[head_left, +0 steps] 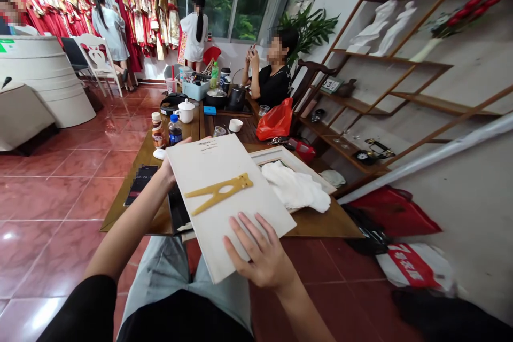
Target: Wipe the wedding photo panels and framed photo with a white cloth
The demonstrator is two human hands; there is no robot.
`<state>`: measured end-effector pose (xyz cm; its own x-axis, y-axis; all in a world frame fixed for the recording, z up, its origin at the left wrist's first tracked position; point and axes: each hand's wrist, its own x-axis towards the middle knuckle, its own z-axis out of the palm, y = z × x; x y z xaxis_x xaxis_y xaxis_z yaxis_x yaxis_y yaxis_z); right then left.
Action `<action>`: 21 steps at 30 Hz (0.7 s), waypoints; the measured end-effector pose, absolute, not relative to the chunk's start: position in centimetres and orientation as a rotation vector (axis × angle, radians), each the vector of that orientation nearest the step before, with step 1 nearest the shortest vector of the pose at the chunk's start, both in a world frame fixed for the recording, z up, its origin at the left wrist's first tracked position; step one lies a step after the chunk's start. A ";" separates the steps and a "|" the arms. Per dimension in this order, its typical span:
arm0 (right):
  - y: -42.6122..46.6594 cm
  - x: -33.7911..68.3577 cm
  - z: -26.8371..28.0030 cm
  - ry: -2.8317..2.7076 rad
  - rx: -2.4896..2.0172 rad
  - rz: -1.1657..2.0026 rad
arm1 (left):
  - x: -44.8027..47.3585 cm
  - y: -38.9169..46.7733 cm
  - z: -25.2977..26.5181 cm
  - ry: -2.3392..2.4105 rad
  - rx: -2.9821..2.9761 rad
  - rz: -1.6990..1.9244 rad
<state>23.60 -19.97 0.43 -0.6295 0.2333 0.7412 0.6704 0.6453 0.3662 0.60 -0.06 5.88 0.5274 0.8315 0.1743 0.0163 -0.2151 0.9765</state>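
Note:
A flat white board, with small print near its far edge, is tilted over my lap and the table's near edge. My left hand grips the board's left edge; its fingers are partly hidden behind it. On the board's face lies a flat yellow two-legged piece with an animal-like head and an oval opening. My right hand rests on the board's near right part, fingers spread and apart from the yellow piece. Right of the board, a crumpled white cloth lies over a pale-framed tray.
On the wooden table are a phone, a brown-capped bottle, a blue-capped bottle, a white teapot and a red plastic bag. A seated person is at the far side. Shelves stand right.

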 end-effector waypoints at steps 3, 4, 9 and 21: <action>-19.7 23.6 -1.0 -2.224 -0.724 -0.884 | -1.2 1.0 6.2 0.680 1.384 0.690; -19.7 23.6 -1.4 -2.233 -0.732 -0.881 | -1.8 1.6 6.2 0.679 1.361 0.642; -19.7 22.9 -3.1 -2.280 -0.766 -0.864 | -2.6 4.4 5.8 0.728 1.411 0.399; -17.8 20.1 -5.3 -2.333 -0.953 -0.786 | 1.7 7.5 4.8 1.207 2.110 0.314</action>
<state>20.12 -17.75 -5.28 -0.6323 0.4552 0.6269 0.7418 0.5891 0.3204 1.69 7.55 4.76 0.5415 0.8324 -0.1181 0.6690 -0.3416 0.6601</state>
